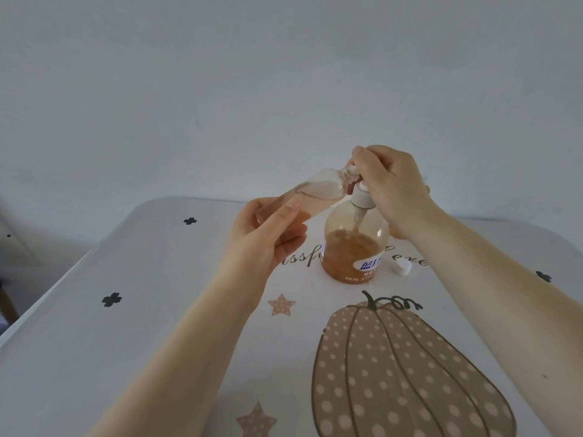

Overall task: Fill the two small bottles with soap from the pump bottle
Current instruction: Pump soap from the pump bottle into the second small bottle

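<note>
The pump bottle [355,244] stands upright on the table, about half full of orange soap, with a white pump collar. My right hand [392,187] is curled over the pump head from above and hides most of it. My left hand [268,234] grips a small clear bottle [310,192], tilted, its open neck up against the pump's spout. Pale soap lies inside the small bottle. A small white cap [402,267] lies on the table just right of the pump bottle. A second small bottle is not in view.
The table [126,342] wears a pale cloth printed with a dotted pumpkin [410,373], stars and black clovers. Its left edge runs diagonally at the left; a plain wall stands behind it.
</note>
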